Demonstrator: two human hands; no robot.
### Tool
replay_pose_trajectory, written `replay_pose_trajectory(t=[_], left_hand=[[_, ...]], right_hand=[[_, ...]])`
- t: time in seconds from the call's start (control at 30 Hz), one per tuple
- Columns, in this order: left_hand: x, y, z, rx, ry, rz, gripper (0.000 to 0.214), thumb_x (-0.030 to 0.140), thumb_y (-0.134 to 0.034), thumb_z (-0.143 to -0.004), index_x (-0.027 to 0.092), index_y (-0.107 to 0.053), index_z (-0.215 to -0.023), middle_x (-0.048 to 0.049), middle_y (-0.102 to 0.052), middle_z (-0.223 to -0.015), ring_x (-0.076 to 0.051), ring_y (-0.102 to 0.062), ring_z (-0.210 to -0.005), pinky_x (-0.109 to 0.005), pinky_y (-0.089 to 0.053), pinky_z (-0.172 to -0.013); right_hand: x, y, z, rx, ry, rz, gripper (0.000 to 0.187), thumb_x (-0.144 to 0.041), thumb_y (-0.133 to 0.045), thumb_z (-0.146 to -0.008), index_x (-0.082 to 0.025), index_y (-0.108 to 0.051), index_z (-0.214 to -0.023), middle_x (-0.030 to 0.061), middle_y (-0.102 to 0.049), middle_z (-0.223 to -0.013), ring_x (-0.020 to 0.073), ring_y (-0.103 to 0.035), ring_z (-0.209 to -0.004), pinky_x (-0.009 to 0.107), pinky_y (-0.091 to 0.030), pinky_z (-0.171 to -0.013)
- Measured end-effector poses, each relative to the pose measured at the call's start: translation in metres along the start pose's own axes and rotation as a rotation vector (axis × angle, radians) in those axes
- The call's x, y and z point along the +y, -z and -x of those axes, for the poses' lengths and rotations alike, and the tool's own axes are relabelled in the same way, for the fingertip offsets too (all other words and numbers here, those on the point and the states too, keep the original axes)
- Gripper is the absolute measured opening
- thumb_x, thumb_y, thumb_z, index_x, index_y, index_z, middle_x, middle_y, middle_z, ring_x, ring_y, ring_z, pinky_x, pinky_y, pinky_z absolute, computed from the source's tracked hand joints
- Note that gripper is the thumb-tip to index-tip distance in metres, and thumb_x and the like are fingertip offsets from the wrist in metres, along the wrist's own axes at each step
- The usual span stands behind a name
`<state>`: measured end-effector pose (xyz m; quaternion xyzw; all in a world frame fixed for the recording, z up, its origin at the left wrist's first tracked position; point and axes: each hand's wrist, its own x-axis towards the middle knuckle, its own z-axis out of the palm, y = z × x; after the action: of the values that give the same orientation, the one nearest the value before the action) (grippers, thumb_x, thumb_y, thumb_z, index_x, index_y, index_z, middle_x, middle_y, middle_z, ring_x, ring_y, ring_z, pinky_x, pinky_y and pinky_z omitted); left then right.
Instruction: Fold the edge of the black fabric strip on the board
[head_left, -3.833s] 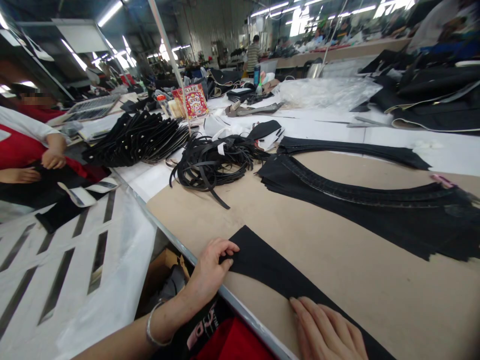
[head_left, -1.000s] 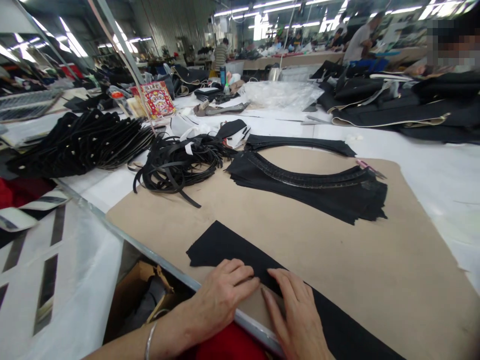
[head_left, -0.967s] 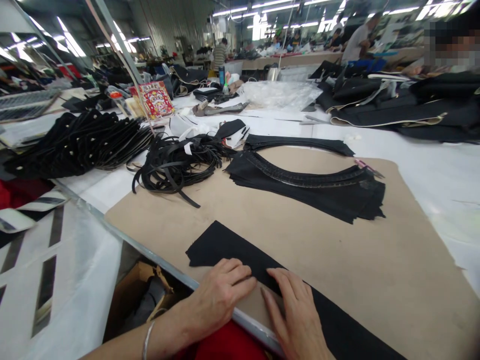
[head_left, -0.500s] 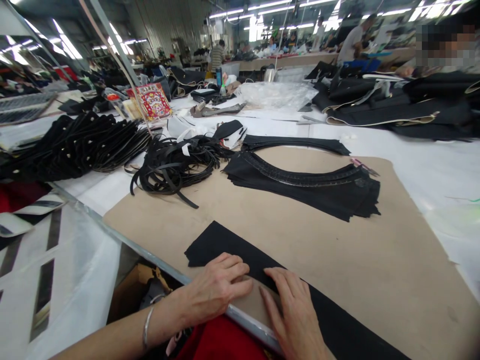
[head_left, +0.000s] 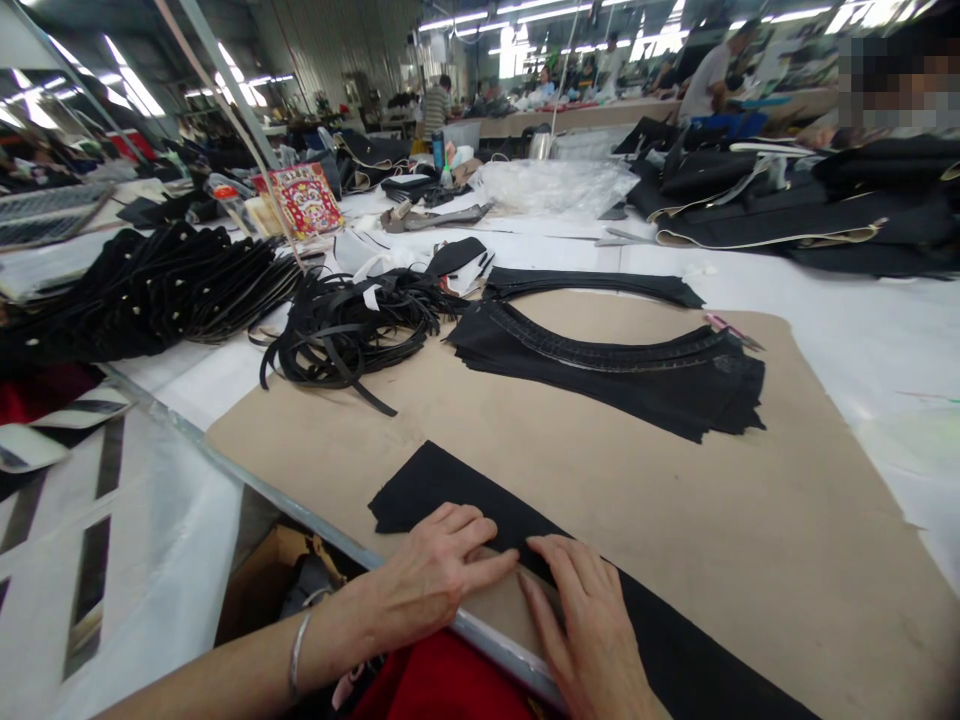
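Note:
A long strip of black fabric lies slantwise along the front edge of the table, from the middle down to the lower right. My left hand rests on its near edge, fingers bent down on the cloth and thumb stretched toward the right hand. On the same edge, just to the right, my right hand lies with its fingers on the fabric and its thumb apart on the brown board. Neither hand grips the strip. Farther back sits a stack of curved black fabric pieces, a stitched band on top.
Tangled black straps lie left of the stack, and a pile of black pieces with studs beyond them. Small pink-handled snips rest by the stack. The brown board covers the table front. Black panels stand back right, near a person.
My left thumb has stretched farther right, its tip now close to my right fingertips. The right hand and the fabric strip look unmoved.

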<state>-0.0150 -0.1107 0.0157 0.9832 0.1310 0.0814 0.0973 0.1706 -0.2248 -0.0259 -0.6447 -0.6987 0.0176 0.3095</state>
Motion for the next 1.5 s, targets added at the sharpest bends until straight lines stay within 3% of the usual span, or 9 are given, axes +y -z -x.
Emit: replay_pose_trajectory(t=[0.17, 0.37, 0.57, 0.73, 0.93, 1.1, 1.3, 1.43, 1.5], left_hand=[[0.0015, 0.0, -0.0008, -0.009, -0.008, 0.022, 0.027, 0.008, -0.046, -0.091, 0.02, -0.059, -0.111, -0.0061, -0.058, -0.102, -0.021, -0.051, -0.096, -0.034, -0.041, -0.084], [0.0059, 0.0007, -0.0036, -0.018, 0.015, 0.012, 0.042, 0.007, -0.045, -0.09, 0.022, -0.051, -0.129, -0.0072, -0.058, -0.106, -0.023, -0.051, -0.099, -0.036, -0.041, -0.086], [-0.0006, -0.0025, -0.0002, 0.005, -0.049, 0.049, 0.025, 0.008, -0.042, -0.092, 0.017, -0.06, -0.107, -0.0071, -0.06, -0.099, -0.02, -0.053, -0.096, -0.034, -0.041, -0.085], [0.0023, -0.0008, -0.001, -0.006, -0.02, 0.011, 0.037, 0.012, -0.045, -0.093, 0.021, -0.051, -0.129, -0.0069, -0.059, -0.102, -0.022, -0.051, -0.1, -0.036, -0.041, -0.087], [0.0019, -0.0021, 0.0001, -0.013, -0.016, 0.063, 0.022, 0.008, -0.042, -0.092, 0.016, -0.06, -0.103, -0.0062, -0.06, -0.099, -0.02, -0.052, -0.095, -0.035, -0.04, -0.084], [0.0033, -0.0002, -0.0017, -0.02, -0.007, -0.002, 0.035, 0.013, -0.046, -0.094, 0.021, -0.051, -0.128, -0.0058, -0.058, -0.099, -0.022, -0.05, -0.099, -0.037, -0.04, -0.087], [0.0007, 0.0014, -0.003, -0.037, -0.035, 0.027, 0.019, 0.011, -0.046, -0.092, 0.018, -0.06, -0.103, -0.0049, -0.058, -0.096, -0.02, -0.05, -0.092, -0.036, -0.039, -0.084], [0.0033, 0.0003, -0.0041, -0.039, 0.002, -0.004, 0.035, 0.011, -0.048, -0.092, 0.021, -0.052, -0.125, -0.0052, -0.056, -0.099, -0.022, -0.05, -0.096, -0.036, -0.04, -0.086], [0.0038, -0.0006, -0.0039, -0.014, -0.007, -0.007, 0.036, 0.011, -0.047, -0.092, 0.021, -0.052, -0.126, -0.0055, -0.057, -0.098, -0.022, -0.05, -0.096, -0.037, -0.039, -0.086]], right_hand=[[-0.0023, 0.0006, -0.0017, 0.029, -0.004, -0.011, 0.022, -0.024, -0.047, -0.095, -0.019, -0.053, -0.116, 0.0066, -0.064, -0.104, 0.0212, -0.059, -0.096, 0.034, -0.042, -0.083], [-0.0006, -0.0003, -0.0004, 0.001, 0.001, -0.013, 0.023, -0.023, -0.049, -0.094, -0.02, -0.053, -0.117, 0.0068, -0.064, -0.105, 0.0215, -0.059, -0.098, 0.034, -0.043, -0.084], [-0.001, 0.0002, 0.0008, -0.002, -0.008, -0.008, 0.025, -0.022, -0.05, -0.094, -0.02, -0.052, -0.118, 0.007, -0.064, -0.106, 0.0221, -0.059, -0.099, 0.035, -0.043, -0.083], [-0.0013, 0.0004, -0.0004, -0.002, -0.007, -0.024, 0.024, -0.022, -0.049, -0.094, -0.02, -0.053, -0.118, 0.0068, -0.064, -0.105, 0.0219, -0.058, -0.098, 0.035, -0.042, -0.083], [0.0003, -0.0009, 0.0004, -0.006, 0.0, -0.017, 0.025, -0.021, -0.05, -0.094, -0.02, -0.053, -0.118, 0.0067, -0.063, -0.105, 0.0217, -0.057, -0.098, 0.035, -0.041, -0.084], [0.0006, -0.0011, 0.0013, -0.006, 0.003, -0.023, 0.025, -0.021, -0.051, -0.094, -0.019, -0.053, -0.118, 0.0067, -0.063, -0.106, 0.0214, -0.057, -0.1, 0.034, -0.041, -0.085], [0.0003, -0.0019, 0.0009, 0.001, 0.005, -0.01, 0.025, -0.021, -0.05, -0.094, -0.019, -0.054, -0.118, 0.0069, -0.063, -0.106, 0.0215, -0.057, -0.099, 0.035, -0.041, -0.085], [-0.0002, -0.001, 0.0002, 0.009, 0.005, -0.018, 0.024, -0.021, -0.049, -0.094, -0.019, -0.055, -0.117, 0.007, -0.064, -0.105, 0.0211, -0.059, -0.098, 0.034, -0.043, -0.084], [-0.0008, 0.0, -0.0002, 0.007, 0.0, -0.022, 0.023, -0.021, -0.049, -0.094, -0.02, -0.055, -0.116, 0.0069, -0.064, -0.105, 0.0209, -0.059, -0.098, 0.034, -0.044, -0.083]])
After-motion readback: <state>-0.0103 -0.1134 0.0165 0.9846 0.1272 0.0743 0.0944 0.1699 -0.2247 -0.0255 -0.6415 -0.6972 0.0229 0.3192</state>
